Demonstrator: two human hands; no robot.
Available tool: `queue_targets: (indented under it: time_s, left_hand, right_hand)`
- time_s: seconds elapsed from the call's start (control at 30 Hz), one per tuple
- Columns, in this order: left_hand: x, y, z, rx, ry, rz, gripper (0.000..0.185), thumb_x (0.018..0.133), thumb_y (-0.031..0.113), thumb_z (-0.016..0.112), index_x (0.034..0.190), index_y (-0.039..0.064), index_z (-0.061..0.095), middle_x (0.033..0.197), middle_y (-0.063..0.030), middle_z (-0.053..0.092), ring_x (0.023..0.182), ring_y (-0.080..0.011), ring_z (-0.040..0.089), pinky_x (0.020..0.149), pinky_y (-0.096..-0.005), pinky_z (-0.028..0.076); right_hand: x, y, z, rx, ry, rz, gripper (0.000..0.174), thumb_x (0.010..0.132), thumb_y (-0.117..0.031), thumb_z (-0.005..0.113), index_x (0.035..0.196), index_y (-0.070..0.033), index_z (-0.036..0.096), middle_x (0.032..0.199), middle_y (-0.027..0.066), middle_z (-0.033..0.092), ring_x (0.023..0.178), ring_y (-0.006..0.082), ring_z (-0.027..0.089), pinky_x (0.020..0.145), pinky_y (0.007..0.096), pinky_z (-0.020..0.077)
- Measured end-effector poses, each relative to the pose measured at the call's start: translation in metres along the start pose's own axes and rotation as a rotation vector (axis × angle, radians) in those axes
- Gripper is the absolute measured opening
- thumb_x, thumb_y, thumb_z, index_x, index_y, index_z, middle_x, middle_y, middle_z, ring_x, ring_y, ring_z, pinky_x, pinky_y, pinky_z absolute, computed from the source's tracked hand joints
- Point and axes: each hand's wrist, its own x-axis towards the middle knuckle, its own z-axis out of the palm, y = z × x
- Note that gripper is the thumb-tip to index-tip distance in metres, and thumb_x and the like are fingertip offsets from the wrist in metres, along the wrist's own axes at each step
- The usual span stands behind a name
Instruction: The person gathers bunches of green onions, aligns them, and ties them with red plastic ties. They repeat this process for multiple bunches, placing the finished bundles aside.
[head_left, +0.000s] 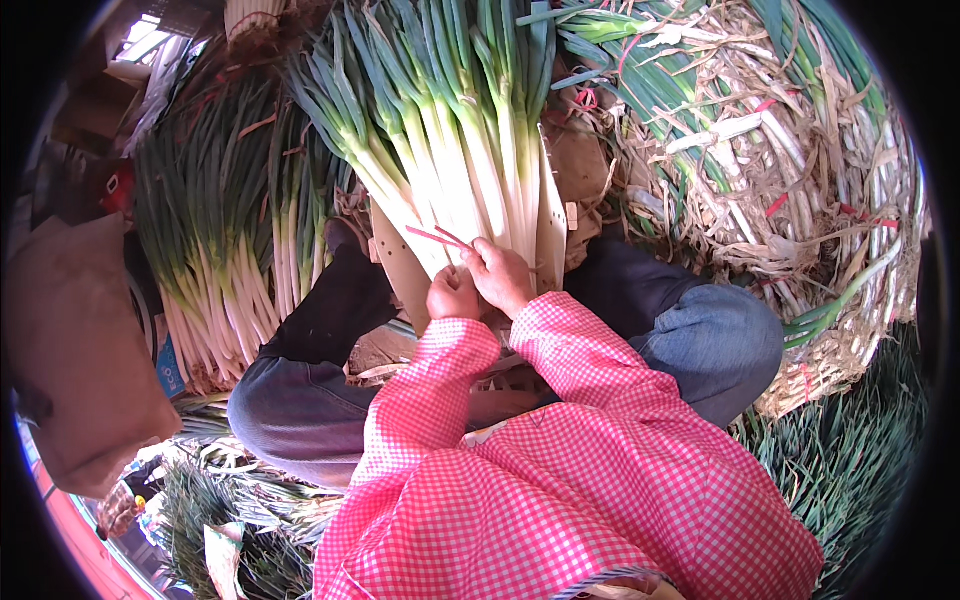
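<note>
A large bunch of long green onions (457, 165) lies before me, green leaves pointing away and white stalks towards me. It rests in a pale trough-like holder (553, 217) with small holes in its sides. My right hand (501, 274) grips a red tie (439, 236) over the white stalks, and two ends of the tie stick out to the left. My left hand (454, 294) is just below and beside it, fingers pinched at the same spot; the tie between them is mostly hidden. Both hands cover the lower ends of the stalks.
More green onions (217, 292) stand at the left beside a brown cardboard piece (82, 352). A big heap of untrimmed onions (780, 172) with dry husks and red ties fills the right. My bent knees (712, 349) flank the holder. Green leaves (840, 465) lie at lower right.
</note>
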Motion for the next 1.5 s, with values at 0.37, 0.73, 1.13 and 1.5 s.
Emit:
queue_targets:
  time_s: [0.37, 0.73, 1.13, 1.5]
  left_hand:
    - [0.026, 0.007, -0.024, 0.285, -0.214, 0.066, 0.035, 0.076, 0.032, 0.077, 0.078, -0.002, 0.069, 0.065, -0.0082, 0.064, 0.06, -0.0164, 0.059, 0.059, -0.0354, 0.049]
    - [-0.014, 0.008, -0.033, 0.323, -0.309, -0.021, 0.045, 0.08, 0.039, 0.069, 0.106, 0.003, 0.07, 0.097, -0.0199, 0.071, 0.095, -0.0341, 0.069, 0.086, -0.0399, 0.052]
    - [0.027, 0.003, -0.076, 0.148, -0.45, 0.282, 0.024, 0.089, 0.028, 0.063, 0.093, 0.006, 0.072, 0.079, -0.0165, 0.069, 0.076, -0.034, 0.068, 0.072, -0.0414, 0.053]
    - [0.004, 0.051, -0.085, 0.062, -0.319, 0.718, 0.019, 0.087, 0.017, 0.067, 0.092, -0.002, 0.07, 0.076, -0.0167, 0.067, 0.07, -0.0333, 0.065, 0.067, -0.0376, 0.052]
  right_hand:
    - [0.007, 0.013, -0.004, 0.334, -0.062, 0.066, 0.032, 0.098, -0.038, 0.051, 0.098, -0.008, 0.064, 0.086, 0.0153, 0.068, 0.084, 0.0344, 0.066, 0.073, 0.0433, 0.0499]
    - [0.004, 0.008, -0.014, 0.284, -0.116, 0.035, 0.031, 0.101, -0.038, 0.048, 0.103, -0.01, 0.06, 0.085, 0.01, 0.071, 0.083, 0.0315, 0.068, 0.073, 0.0418, 0.0507]
    - [-0.001, -0.012, -0.006, -0.284, -0.169, -0.244, 0.019, 0.097, -0.026, 0.052, 0.093, -0.008, 0.056, 0.072, 0.0142, 0.065, 0.069, 0.0356, 0.065, 0.063, 0.0487, 0.0488]
    - [-0.007, -0.014, -0.003, -0.298, -0.172, -0.369, 0.018, 0.093, -0.027, 0.053, 0.098, -0.011, 0.059, 0.079, 0.0135, 0.068, 0.075, 0.0334, 0.068, 0.061, 0.0445, 0.0499]
